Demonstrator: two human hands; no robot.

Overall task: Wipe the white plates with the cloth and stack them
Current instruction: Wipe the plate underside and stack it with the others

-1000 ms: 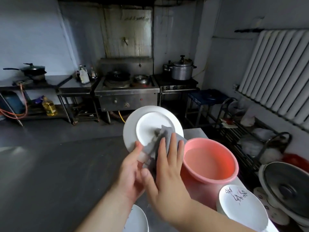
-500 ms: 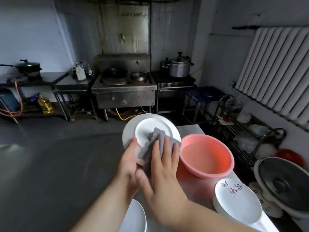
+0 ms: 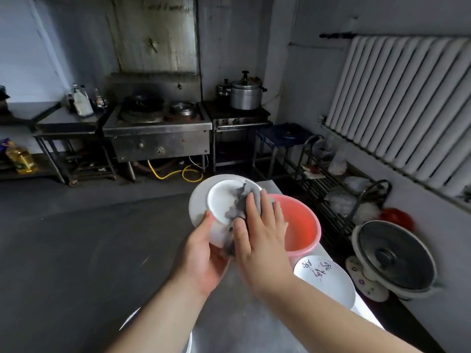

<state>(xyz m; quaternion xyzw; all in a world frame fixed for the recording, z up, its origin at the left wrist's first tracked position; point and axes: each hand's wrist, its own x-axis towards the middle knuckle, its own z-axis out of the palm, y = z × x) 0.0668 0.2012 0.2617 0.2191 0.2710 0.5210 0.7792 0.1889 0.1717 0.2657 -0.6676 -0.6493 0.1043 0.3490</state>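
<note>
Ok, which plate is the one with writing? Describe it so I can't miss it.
Find the pink basin on the steel table. Just nearer the person, to its right, sits a stack of white plates. The top plate carries black brush lettering, unlike the plain plate held by the left hand.

The right hand (image 3: 262, 233) hides most of the cloth (image 3: 238, 203) and part of the plate (image 3: 204, 200). Arms cover the table (image 3: 229, 314). The lower plate (image 3: 128, 321) is mostly hidden. Writing on the stacked plate (image 3: 325, 278) is unreadable.
</note>
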